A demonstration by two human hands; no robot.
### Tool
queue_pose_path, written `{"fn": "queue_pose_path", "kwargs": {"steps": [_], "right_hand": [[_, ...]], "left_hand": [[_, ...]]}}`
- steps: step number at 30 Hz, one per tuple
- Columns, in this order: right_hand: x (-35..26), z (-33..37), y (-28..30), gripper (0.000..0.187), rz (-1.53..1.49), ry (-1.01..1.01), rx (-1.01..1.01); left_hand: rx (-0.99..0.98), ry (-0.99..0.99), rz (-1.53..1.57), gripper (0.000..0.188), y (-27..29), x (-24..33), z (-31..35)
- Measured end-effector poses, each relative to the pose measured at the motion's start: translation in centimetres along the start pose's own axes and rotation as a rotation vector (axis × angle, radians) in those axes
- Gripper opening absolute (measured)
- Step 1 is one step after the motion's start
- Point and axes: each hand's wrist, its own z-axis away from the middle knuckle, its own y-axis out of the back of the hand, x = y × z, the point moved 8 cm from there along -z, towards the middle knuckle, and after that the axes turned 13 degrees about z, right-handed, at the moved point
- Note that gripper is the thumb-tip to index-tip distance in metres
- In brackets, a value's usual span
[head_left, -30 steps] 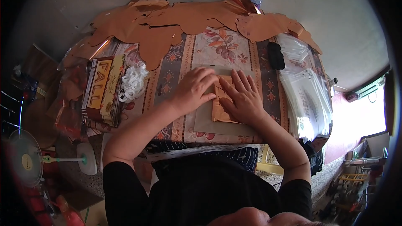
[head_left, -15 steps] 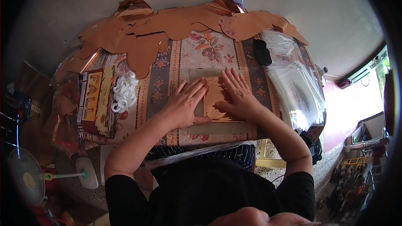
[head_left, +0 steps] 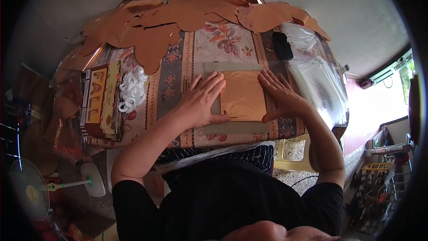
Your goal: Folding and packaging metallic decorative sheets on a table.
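Right hand [head_left: 286, 101]: moved off the face of the copper foil packet [head_left: 244, 96] to its right edge since the earlier frame.
Foil face: now mostly uncovered, looking fairly flat with faint creases, so the contact is at the sides.
Copper foil packet: centre of the frame, on a grey sheet [head_left: 235, 128], between both hands.
Left hand [head_left: 199, 101]: fingertips at the packet's upper left, thumb spread wide over its lower left corner, nothing gripped.
Right fingers: loosely spread along the right edge, thumb apart near the lower right corner, grasping nothing.
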Motion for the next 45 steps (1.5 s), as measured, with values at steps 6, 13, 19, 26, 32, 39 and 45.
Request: {"fn": "queue_pose_path", "kwargs": {"steps": [6,13,19,26,32,39,45], "right_hand": [[-0.2,0.2,-0.4,0.134,-0.003,-0.032,-0.023],[-0.3,0.2,-0.5,0.134,0.029,-0.028,-0.034],[-0.2,0.2,-0.5,0.135,0.050,-0.035,-0.037],[-0.3,0.1,-0.4,0.135,0.051,-0.028,-0.042],[-0.6,-0.1,-0.5,0.136,0.064,-0.027,-0.030],[-0.8,-0.1,-0.5,0.133,0.082,-0.013,-0.016],[-2.6,-1.0,-0.5,0.130,0.080,-0.013,-0.033]], "left_hand": [[0.034,-0.032,0.060,0.105,-0.2,0.0,0.2],[0.013,-0.046,0.005,0.100,-0.4,0.5,0.2],[-0.109,-0.014,0.024,0.096,-0.1,0.2,0.0],[-0.003,-0.023,0.060,0.089,-1.2,0.8,-0.5],[0.052,-0.006,0.016,0.086,-1.4,1.8,-1.1],[0.045,-0.073,-0.033,0.086,-1.4,1.9,-0.6],[0.066,-0.100,-0.005,0.085,-1.5,2.5,-0.6]]}}
